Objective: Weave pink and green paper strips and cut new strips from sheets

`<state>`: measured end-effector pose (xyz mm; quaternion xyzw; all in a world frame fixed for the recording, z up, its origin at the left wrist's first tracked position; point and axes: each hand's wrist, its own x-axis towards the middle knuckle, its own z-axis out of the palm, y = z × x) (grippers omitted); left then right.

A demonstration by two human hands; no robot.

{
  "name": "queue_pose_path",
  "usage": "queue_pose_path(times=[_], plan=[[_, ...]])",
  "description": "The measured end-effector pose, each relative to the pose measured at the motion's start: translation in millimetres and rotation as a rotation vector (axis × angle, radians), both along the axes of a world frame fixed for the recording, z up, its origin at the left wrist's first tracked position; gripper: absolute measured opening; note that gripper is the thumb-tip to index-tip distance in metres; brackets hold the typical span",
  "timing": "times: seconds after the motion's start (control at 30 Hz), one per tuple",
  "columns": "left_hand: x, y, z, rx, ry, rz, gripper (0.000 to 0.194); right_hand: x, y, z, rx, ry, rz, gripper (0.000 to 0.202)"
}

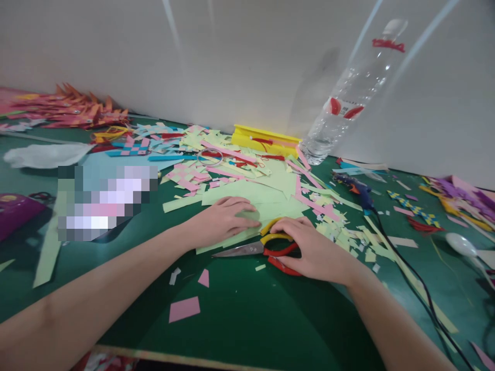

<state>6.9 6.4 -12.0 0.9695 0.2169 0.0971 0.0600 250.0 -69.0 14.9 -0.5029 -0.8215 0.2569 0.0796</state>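
Note:
My left hand [220,222] lies with its fingers stretched out on sheets of pale green paper [263,198]. Held by its yellow and red handles, a pair of scissors [240,251] is in my right hand [309,247]. The closed-looking blades point left, just below the edge of the paper and my left fingers. Part of the handles is hidden behind the right fingers. A pink paper piece [184,309] and smaller scraps lie on the green table [247,314] in front of my hands.
A tilted water bottle [348,98] leans against the wall. Paper scraps [193,175] and a yellow folded strip [266,141] spread behind my hands. At right are a blue glue gun [358,190] with a black cord and a white spoon [462,245]. Orange folded paper [85,111] lies far left.

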Motion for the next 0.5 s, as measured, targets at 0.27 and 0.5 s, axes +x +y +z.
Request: queue_pose_path(times=[0.27, 0.5], plan=[[3.7, 1.7, -8.2, 0.101, -0.115, 0.113, 0.031, 18.6, -0.3, 8.6, 0.024, -0.051, -0.039, 0.038], [-8.1, 10.5, -4.2, -0.008, -0.204, 0.046, 0.023, 39.4, 2.7, 14.1, 0.056, -0.054, -0.072, 0.041]])
